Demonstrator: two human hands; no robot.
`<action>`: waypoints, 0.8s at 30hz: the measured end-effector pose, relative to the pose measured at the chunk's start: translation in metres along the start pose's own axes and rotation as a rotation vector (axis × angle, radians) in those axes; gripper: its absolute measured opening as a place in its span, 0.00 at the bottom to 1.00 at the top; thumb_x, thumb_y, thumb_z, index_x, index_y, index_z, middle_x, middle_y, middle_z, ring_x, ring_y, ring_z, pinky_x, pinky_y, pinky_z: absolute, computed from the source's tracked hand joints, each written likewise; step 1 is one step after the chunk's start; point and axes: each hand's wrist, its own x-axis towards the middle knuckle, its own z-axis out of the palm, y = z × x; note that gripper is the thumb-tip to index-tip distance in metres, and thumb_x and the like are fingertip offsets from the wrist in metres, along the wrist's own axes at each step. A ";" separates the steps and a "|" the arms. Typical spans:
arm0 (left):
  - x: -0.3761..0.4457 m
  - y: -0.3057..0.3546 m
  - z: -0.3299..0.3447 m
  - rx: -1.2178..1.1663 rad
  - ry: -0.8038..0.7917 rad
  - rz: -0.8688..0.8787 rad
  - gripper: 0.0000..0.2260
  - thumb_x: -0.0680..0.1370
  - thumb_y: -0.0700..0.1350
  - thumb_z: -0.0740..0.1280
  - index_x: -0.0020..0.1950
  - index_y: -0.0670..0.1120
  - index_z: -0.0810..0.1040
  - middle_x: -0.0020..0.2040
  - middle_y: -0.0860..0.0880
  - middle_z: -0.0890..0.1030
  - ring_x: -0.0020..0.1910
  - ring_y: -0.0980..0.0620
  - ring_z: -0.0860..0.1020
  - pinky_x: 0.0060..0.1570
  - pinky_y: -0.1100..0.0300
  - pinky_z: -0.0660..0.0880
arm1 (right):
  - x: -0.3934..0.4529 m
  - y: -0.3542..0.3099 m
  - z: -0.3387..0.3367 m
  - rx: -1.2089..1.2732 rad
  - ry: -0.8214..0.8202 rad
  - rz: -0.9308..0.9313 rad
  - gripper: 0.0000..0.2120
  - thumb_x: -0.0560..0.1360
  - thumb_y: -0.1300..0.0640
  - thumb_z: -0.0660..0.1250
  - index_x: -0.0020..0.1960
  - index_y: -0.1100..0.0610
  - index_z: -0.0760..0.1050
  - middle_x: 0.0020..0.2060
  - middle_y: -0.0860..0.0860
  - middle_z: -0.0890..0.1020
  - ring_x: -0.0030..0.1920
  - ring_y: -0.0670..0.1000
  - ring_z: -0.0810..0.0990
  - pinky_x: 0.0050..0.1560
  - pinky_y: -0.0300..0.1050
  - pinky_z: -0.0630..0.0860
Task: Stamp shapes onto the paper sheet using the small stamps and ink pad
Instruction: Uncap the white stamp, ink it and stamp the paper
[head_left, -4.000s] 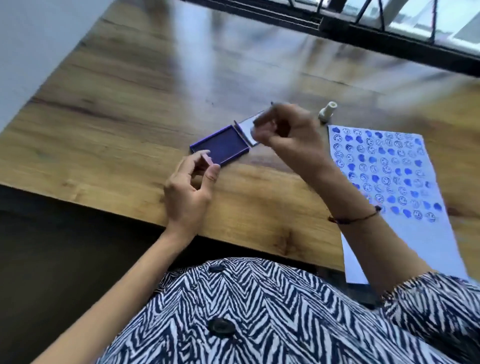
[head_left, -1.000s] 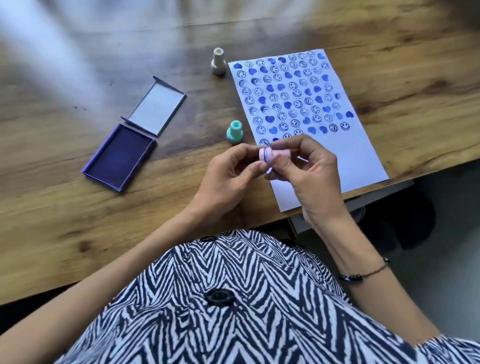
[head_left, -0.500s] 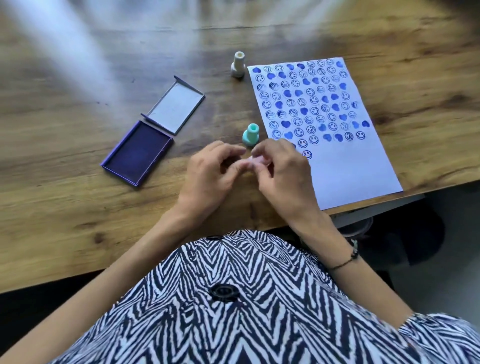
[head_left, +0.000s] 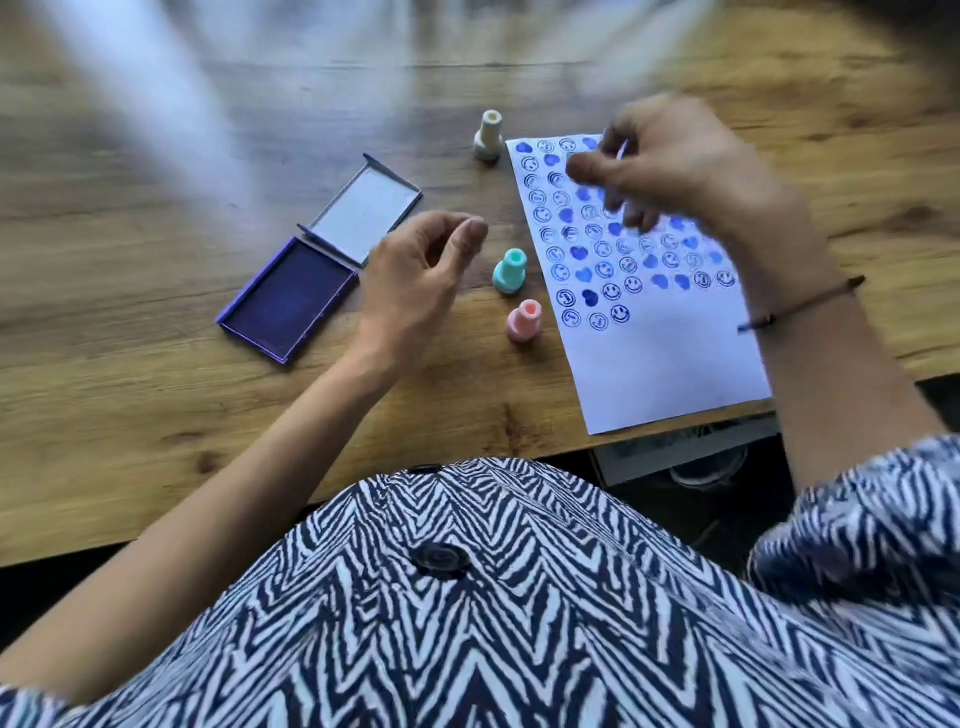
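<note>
Stamps stand upright on the wooden table (head_left: 156, 415) beside the paper sheet (head_left: 670, 358): pink stamp (head_left: 524, 321) nearest, teal stamp (head_left: 510, 271) behind it; left hand (head_left: 415, 275) hovers empty, fingers curled; blurred right hand (head_left: 660, 161), loosely spread, above the prints; open ink pad (head_left: 288, 304) left; white stamp (head_left: 489, 136) farthest

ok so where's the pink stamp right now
In the head view, the pink stamp stands upright on the table, just left of the paper sheet and just nearer the person than the teal stamp.
</note>
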 end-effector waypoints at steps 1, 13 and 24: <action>0.005 0.002 0.002 -0.004 0.005 0.007 0.13 0.76 0.51 0.64 0.52 0.44 0.80 0.41 0.49 0.81 0.40 0.54 0.79 0.46 0.48 0.79 | 0.010 -0.003 -0.003 0.022 0.016 -0.012 0.14 0.75 0.50 0.64 0.46 0.63 0.74 0.45 0.67 0.82 0.25 0.50 0.76 0.26 0.42 0.75; 0.036 0.007 0.009 -0.018 0.088 -0.032 0.11 0.77 0.47 0.65 0.44 0.40 0.80 0.38 0.41 0.82 0.35 0.51 0.77 0.44 0.45 0.78 | 0.103 -0.034 0.050 -0.354 0.153 -0.239 0.17 0.72 0.52 0.65 0.57 0.60 0.72 0.57 0.61 0.78 0.57 0.60 0.76 0.52 0.48 0.72; 0.029 0.000 0.013 -0.239 0.065 -0.123 0.12 0.75 0.39 0.67 0.58 0.41 0.74 0.42 0.46 0.80 0.38 0.51 0.79 0.46 0.55 0.80 | 0.057 -0.011 0.047 0.470 -0.092 -0.208 0.10 0.74 0.63 0.64 0.34 0.56 0.72 0.27 0.56 0.76 0.18 0.44 0.71 0.18 0.35 0.68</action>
